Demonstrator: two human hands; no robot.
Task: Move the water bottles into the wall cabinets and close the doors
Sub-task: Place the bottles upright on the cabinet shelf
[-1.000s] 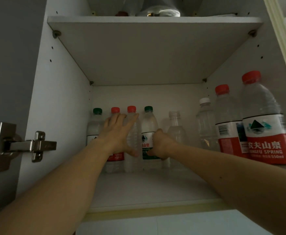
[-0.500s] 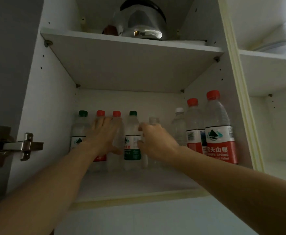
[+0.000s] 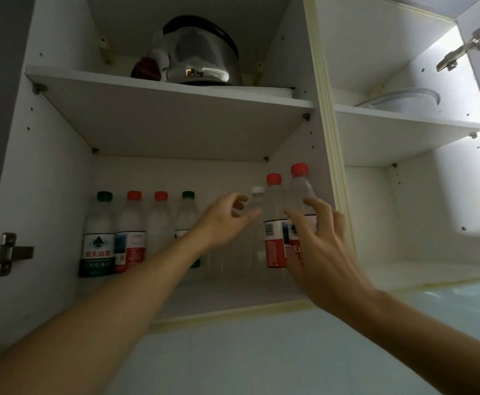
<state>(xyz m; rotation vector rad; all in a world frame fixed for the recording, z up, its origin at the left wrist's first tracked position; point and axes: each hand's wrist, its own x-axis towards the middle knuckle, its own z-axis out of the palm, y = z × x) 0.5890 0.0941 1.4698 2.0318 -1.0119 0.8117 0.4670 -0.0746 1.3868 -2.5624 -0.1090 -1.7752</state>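
Several water bottles stand on the lower shelf [image 3: 233,297] of the open left wall cabinet. At the back left stands a green-capped bottle [image 3: 97,238], then two red-capped bottles [image 3: 132,232] [image 3: 159,220] and another green-capped bottle [image 3: 186,215]. On the right stand a white-capped bottle [image 3: 257,201] and two red-capped bottles [image 3: 274,223] [image 3: 300,189]. My left hand [image 3: 221,220] hovers in front of the middle bottles with fingers loosely spread, holding nothing. My right hand [image 3: 318,243] is spread in front of the rightmost red-capped bottle; contact is unclear.
A steel kettle [image 3: 201,55] sits on the upper shelf. The right cabinet compartment [image 3: 421,218] is open, with a glass lid [image 3: 404,101] on its upper shelf. Door hinges show at the left edge [image 3: 5,253] and upper right [image 3: 461,52]. Pale wall tiles lie below.
Both hands left the back row of bottles and moved right toward the bottles by the divider. The view swung right and up, showing the right compartment.
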